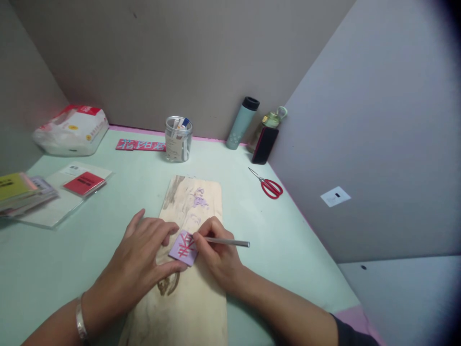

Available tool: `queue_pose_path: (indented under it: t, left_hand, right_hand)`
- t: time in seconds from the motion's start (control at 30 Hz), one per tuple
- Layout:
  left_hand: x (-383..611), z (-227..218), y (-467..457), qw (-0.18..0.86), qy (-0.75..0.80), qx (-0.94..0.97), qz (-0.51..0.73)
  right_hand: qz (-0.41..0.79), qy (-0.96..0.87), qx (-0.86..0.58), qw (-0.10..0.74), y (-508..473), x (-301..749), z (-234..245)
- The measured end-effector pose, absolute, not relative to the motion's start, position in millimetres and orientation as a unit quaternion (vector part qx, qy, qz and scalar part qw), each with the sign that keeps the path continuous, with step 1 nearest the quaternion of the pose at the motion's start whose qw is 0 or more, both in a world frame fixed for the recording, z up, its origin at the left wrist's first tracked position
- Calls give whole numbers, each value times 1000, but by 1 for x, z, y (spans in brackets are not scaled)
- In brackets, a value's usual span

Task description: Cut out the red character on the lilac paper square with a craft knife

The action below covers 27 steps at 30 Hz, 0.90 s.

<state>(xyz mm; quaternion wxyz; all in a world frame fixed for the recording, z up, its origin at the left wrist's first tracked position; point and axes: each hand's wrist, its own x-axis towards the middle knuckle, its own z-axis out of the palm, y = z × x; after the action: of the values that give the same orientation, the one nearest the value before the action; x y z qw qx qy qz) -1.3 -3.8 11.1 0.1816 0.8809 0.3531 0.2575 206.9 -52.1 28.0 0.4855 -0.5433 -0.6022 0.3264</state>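
A small lilac block (184, 249) with a red carved pattern lies on a pale wooden board (194, 298) in front of me. My left hand (144, 254) rests flat on the board, fingers spread, pressing the block's left edge. My right hand (216, 250) is closed in a pen grip round a thin metal tool (226, 241), whose tip meets the block's top. Lilac shavings (199, 199) lie farther up the board.
Red scissors (270, 186) lie to the right. At the back stand a glass jar of pens (178, 138), a teal flask (242, 124), a bottle (271, 120) and a black phone (265, 145). Books and packets (54, 187) and a tissue pack (72, 129) sit left.
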Motion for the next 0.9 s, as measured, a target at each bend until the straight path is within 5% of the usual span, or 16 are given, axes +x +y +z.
queue_pose_path:
  t: [0.9]
  left_hand:
    - [0,6,-3,174,338,888,258]
  right_hand:
    - [411,-563,-527,485,-49,211,32]
